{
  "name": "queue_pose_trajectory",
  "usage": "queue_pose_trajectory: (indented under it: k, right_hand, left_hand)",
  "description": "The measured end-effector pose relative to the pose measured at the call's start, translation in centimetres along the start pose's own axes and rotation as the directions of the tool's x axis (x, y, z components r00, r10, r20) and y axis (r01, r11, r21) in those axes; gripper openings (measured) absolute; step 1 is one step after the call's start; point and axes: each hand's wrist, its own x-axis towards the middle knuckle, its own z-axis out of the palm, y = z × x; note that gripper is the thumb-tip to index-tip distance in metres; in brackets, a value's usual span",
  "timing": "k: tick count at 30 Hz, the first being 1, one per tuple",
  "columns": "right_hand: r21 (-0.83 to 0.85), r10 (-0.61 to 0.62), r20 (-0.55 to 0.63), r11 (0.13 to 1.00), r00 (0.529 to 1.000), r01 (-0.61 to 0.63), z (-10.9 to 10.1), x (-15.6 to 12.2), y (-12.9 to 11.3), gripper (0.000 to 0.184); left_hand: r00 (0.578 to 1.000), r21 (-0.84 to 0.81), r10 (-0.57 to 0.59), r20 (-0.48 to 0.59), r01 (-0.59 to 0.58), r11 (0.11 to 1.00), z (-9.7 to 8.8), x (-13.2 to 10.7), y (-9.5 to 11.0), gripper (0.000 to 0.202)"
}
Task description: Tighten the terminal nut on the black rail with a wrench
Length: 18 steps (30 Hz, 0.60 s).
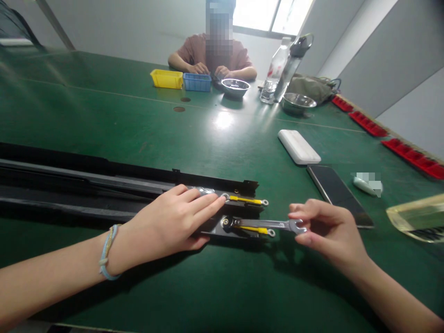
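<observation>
A long black rail assembly (86, 185) lies across the green table from the left edge to the middle. My left hand (173, 219) rests flat on its right end, fingers stretched out and pressing it down. Two short yellow-sleeved wires with ring lugs (248, 200) sit at that end. My right hand (326, 231) pinches the open-jaw end of a small steel wrench (270, 225), whose other end sits on a nut (227, 222) on the rail.
A dark phone (338, 192) and a white case (298, 146) lie to the right, with a clear plastic piece (416, 217) at the far right. Across the table a person sits behind yellow (166, 78) and blue bins (197, 82), steel bowls (235, 87) and bottles (275, 69). Red bins (412, 155) line the right edge.
</observation>
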Motion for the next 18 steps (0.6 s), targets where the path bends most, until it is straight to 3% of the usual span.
queue_pose_trajectory:
  k: [9, 18]
  right_hand:
    - [0.159, -0.075, 0.173, 0.986, 0.982, 0.048, 0.36, -0.48, 0.49, 0.021]
    - [0.107, -0.059, 0.130, 0.993, 0.990, 0.045, -0.04, -0.41, 0.60, 0.018]
  left_hand:
    - [1.000, -0.003, -0.005, 0.008, 0.005, 1.000, 0.01, 0.34, -0.13, 0.063]
    - [1.000, 0.000, -0.013, 0.005, 0.013, 1.000, 0.41, 0.19, 0.09, 0.063]
